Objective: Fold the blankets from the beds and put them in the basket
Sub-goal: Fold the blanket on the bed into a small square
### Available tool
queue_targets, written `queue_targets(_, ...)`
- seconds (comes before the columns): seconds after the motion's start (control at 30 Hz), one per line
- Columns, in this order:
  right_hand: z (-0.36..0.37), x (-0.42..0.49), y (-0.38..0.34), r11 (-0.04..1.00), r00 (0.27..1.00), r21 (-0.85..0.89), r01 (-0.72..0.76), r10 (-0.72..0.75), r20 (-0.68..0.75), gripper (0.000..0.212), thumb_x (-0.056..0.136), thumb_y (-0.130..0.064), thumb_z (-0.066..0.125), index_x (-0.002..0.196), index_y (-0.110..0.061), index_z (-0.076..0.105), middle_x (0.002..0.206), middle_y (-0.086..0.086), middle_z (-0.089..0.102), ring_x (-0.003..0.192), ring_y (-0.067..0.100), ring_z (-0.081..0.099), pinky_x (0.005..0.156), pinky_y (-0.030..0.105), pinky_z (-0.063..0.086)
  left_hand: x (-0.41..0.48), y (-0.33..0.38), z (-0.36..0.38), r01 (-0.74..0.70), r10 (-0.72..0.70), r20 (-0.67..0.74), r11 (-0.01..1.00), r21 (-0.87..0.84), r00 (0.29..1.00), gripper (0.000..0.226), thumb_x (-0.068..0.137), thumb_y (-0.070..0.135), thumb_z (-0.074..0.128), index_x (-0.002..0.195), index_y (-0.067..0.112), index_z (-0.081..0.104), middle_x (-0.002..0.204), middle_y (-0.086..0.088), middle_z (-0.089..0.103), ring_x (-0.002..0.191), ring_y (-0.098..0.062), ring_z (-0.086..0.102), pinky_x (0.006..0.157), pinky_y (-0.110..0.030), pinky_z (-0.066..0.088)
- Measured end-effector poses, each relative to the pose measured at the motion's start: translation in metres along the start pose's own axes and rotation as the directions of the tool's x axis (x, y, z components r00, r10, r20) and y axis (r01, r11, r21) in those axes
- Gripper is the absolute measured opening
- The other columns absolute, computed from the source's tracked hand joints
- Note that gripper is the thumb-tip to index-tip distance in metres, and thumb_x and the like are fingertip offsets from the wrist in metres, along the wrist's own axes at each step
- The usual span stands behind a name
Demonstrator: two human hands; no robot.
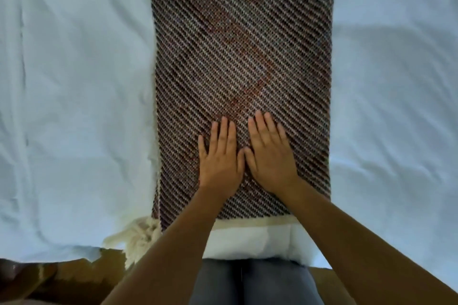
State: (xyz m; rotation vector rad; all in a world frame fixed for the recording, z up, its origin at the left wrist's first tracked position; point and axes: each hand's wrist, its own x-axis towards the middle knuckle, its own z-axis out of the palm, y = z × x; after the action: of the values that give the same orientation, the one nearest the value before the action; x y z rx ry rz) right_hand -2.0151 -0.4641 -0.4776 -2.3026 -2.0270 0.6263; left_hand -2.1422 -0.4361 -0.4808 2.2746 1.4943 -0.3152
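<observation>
A dark brown woven blanket [243, 57] with pale diagonal stripes lies folded into a long rectangle on the white bed [74, 106]. Its cream tassels [138, 235] hang over the near bed edge at the lower left. My left hand [220, 158] and my right hand [269, 153] rest flat, palms down and side by side, on the near part of the blanket, thumbs touching. Fingers are spread and hold nothing. No basket is in view.
The white sheet [396, 106] spreads wrinkled to both sides of the blanket. The near bed edge runs along the bottom, with my grey-trousered legs [252, 282] against it and brown floor [74, 277] to the lower left.
</observation>
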Motion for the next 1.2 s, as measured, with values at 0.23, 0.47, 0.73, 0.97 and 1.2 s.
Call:
queue_targets(0.23,0.021,-0.053,0.030,0.981,0.974,-0.048,-0.189,0.194,0.119,0.067,0.090,-0.044,0.026,0.143,-0.003,0.025,0.150,0.020,0.029,0.139,0.034,0.025,0.112,0.043,0.011,-0.040,-0.042,0.028,0.136,-0.134,0.125,0.991,-0.006,0.983,0.063,0.090,0.053,0.005,0.137,0.022,-0.024,0.147,0.003,-0.024,0.133,-0.011,-0.030,0.109,-0.036,-0.019)
queue_targets(0.47,-0.004,-0.036,0.023,0.974,0.978,0.086,-0.209,0.209,0.003,0.058,0.088,-0.035,0.041,0.133,0.000,0.044,0.142,0.025,0.039,0.132,0.042,0.033,0.111,0.048,0.021,-0.010,-0.040,-0.004,0.139,-0.139,0.015,0.982,-0.124,0.990,0.065,0.094,0.052,0.012,0.141,0.021,-0.019,0.150,0.004,-0.022,0.135,-0.009,-0.027,0.107,-0.040,-0.023)
queue_targets(0.73,-0.055,0.087,0.041,0.998,0.995,0.067,-0.011,0.018,-0.102,0.064,0.094,-0.036,0.043,0.145,-0.005,0.022,0.155,0.017,0.014,0.144,0.032,0.008,0.115,0.037,0.001,0.135,-0.034,-0.082,-0.108,0.112,-0.093,0.993,0.054,0.989,0.068,0.095,0.053,0.016,0.148,0.017,-0.006,0.157,-0.003,-0.008,0.144,-0.020,-0.010,0.108,-0.040,-0.015)
queue_targets(0.97,-0.087,0.202,0.076,0.998,0.996,-0.044,0.042,-0.045,-0.078,0.079,0.088,-0.040,0.052,0.148,-0.014,0.007,0.158,0.011,0.001,0.145,0.027,-0.002,0.112,0.037,-0.006,0.239,-0.037,-0.117,-0.214,0.231,-0.070,0.957,0.194,0.970,0.076,0.091,0.061,0.022,0.148,0.019,-0.007,0.157,-0.004,-0.008,0.144,-0.020,-0.008,0.111,-0.045,-0.011)
queue_targets(1.2,-0.107,0.268,0.117,0.983,0.992,-0.184,0.008,0.016,0.129,0.121,0.055,-0.082,0.056,0.148,-0.023,0.004,0.157,0.009,0.006,0.145,0.027,0.003,0.113,0.051,-0.008,0.302,-0.046,-0.139,-0.231,0.241,0.011,0.914,0.333,0.970,0.104,0.069,0.083,0.032,0.147,0.018,0.010,0.153,-0.009,0.022,0.141,-0.027,0.016,0.111,-0.055,-0.007)
